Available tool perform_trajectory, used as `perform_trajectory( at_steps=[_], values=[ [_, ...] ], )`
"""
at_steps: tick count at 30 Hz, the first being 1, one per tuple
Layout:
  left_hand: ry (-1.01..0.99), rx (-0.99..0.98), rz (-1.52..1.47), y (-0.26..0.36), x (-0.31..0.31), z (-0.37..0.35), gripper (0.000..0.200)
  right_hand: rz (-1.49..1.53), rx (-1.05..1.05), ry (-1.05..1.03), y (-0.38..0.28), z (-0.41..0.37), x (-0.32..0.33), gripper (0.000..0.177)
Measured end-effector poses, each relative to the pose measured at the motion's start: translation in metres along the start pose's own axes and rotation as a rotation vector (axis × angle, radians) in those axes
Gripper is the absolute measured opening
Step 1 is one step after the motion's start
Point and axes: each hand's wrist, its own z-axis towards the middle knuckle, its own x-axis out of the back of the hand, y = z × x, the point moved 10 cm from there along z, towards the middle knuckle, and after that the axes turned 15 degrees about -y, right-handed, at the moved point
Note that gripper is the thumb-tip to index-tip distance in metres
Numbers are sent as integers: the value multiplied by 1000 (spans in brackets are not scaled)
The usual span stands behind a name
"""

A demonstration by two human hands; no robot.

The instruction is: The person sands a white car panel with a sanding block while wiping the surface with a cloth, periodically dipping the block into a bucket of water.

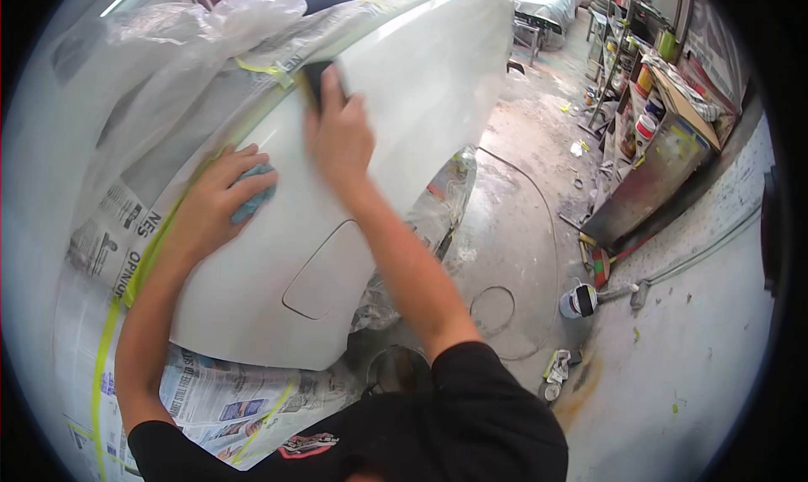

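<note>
A pale grey-white car body panel [404,87] stretches away in front of me, with the outline of a fuel flap [324,272] in its lower part. My right hand [343,137] is closed around a black sanding block [321,82] at the panel's upper edge; hand and block are slightly blurred. Lower down, my left hand [223,192] rests on the panel near its taped edge. Its fingers are curled over a crumpled blue cloth [252,193], partly hidden under them. Yellow-green masking tape [151,259] runs along the panel's left edge.
Newspaper [114,230] and clear plastic sheeting [168,53] cover the car around the panel. A thin hose or cable [539,196] curves over the floor on the right. Beyond it stand a white bucket [577,301] and a cluttered shelf [644,129] with cans.
</note>
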Motion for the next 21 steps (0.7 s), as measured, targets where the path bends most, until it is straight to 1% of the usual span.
perform_trajectory(
  at_steps=[1,2,4,6,7,9,11,12,13,15,16,17,19,21],
  values=[
    [1,6,9,1,1,0,47,58,74,-54,-13,-24,-2,67],
    [-1,14,18,1,0,1,47,29,59,-38,-3,-17,0,67],
    [-14,17,12,2,-2,2,47,-23,37,1,29,30,5,66],
    [-11,15,2,1,0,2,47,27,-115,27,75,89,19,64],
    [-4,12,-7,0,0,1,47,43,-213,-45,84,107,23,63],
    [9,8,-15,2,2,0,46,71,-275,-18,77,104,21,68],
    [17,6,-13,1,1,-1,45,17,-152,-36,45,68,2,74],
    [16,-7,-17,2,1,0,45,10,-67,-51,17,33,-2,76],
    [10,-7,-20,2,1,1,45,28,41,-62,-5,-3,-5,75],
    [9,4,-16,0,0,-2,45,1,86,-132,10,1,-12,73],
    [10,2,-11,0,0,-2,46,-29,79,-59,25,22,-4,70],
    [7,-10,-2,0,2,-1,46,-59,63,21,42,54,5,68],
    [12,-19,-11,-1,0,-3,47,-54,-127,-7,83,110,18,66],
    [37,-13,1,-3,2,-4,48,-32,-207,-35,76,113,23,66]
  ],
)
